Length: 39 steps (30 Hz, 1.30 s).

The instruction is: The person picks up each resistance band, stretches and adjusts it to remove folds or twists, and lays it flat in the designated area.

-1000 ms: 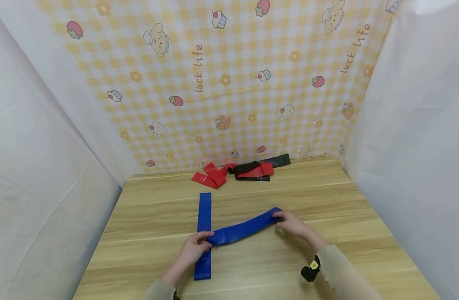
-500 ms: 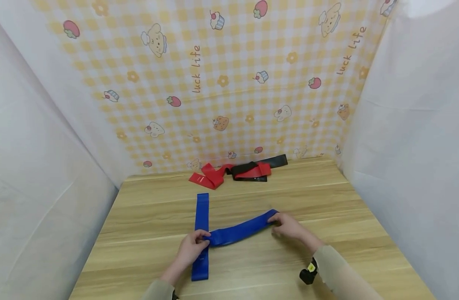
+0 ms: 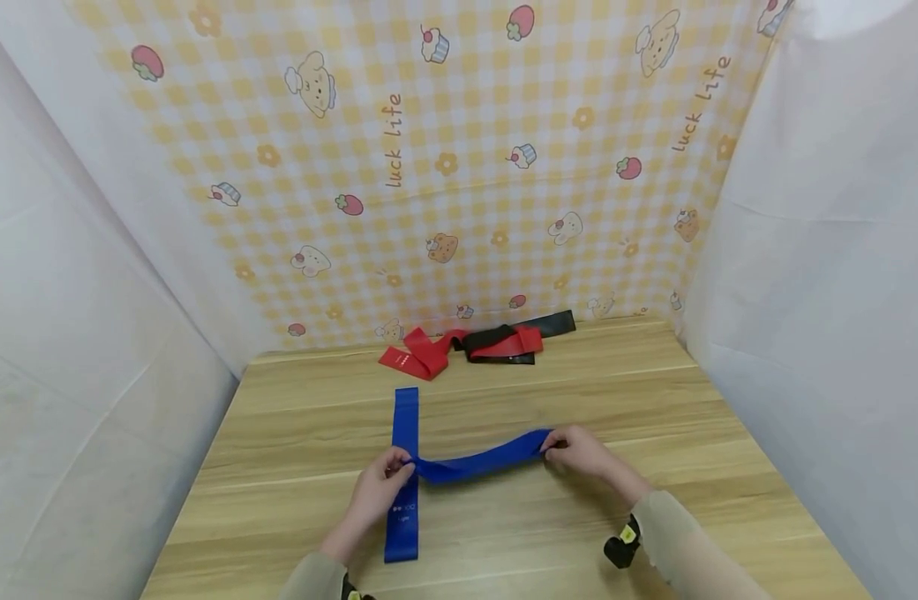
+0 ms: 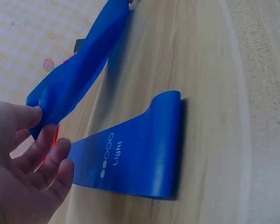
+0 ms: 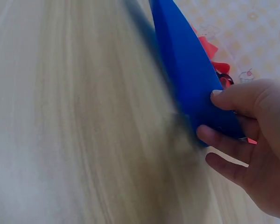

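Observation:
One blue resistance band stretches between my two hands, sagging a little and slightly twisted near its left end. My left hand pinches that end between thumb and fingers, over a second blue resistance band. This second one lies flat on the table, pointing away from me, and "Light" with a row of dots is printed on it in the left wrist view. At the other end, my right hand pinches the held band between thumb and fingers. Its shadow falls on the wood beside it.
Red and black bands lie tangled at the back of the wooden table. Behind them hangs a yellow checked cloth. White sheets close off both sides.
The held band's right end has come down slightly toward me, and its left part has twisted. My left hand has risen a little, so the print on the flat band now shows.

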{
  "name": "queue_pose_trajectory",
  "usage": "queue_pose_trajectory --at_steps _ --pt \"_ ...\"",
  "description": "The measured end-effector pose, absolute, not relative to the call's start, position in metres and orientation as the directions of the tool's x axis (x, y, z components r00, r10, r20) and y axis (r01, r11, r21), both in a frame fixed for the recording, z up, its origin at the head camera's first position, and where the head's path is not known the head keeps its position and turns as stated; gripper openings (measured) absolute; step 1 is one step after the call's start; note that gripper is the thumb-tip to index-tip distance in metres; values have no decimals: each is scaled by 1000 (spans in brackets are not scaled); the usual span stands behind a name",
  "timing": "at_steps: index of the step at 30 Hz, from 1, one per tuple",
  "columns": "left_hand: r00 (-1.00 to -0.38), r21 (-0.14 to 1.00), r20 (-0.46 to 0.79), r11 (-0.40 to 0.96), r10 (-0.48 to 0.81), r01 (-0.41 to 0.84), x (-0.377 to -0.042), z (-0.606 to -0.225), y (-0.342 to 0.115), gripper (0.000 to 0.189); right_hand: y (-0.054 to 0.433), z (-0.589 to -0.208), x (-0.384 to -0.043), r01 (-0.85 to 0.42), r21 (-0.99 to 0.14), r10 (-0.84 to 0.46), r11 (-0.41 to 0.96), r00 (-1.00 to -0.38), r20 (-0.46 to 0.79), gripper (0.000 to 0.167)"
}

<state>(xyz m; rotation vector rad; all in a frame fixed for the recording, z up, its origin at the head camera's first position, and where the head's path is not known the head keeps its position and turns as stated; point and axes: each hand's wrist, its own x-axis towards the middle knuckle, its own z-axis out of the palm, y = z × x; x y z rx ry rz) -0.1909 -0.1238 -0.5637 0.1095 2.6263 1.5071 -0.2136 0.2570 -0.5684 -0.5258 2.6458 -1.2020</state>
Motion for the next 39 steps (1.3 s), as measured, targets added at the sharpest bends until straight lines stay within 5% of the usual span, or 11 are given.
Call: queue_pose_trajectory --at_steps 17,24,39 --pt "-984 959 -176 230 31 -165 -198 -549 -127 14 263 -552 -217 41 -943 -392 331 -903 -177 17" --pt "-984 960 -175 228 44 -161 -196 -545 -129 19 269 -560 -217 114 -957 -390 266 -895 -215 11" --pt "-976 947 -216 245 14 -207 -200 -559 -135 34 269 -562 -218 98 -928 -373 359 -897 -238 24"
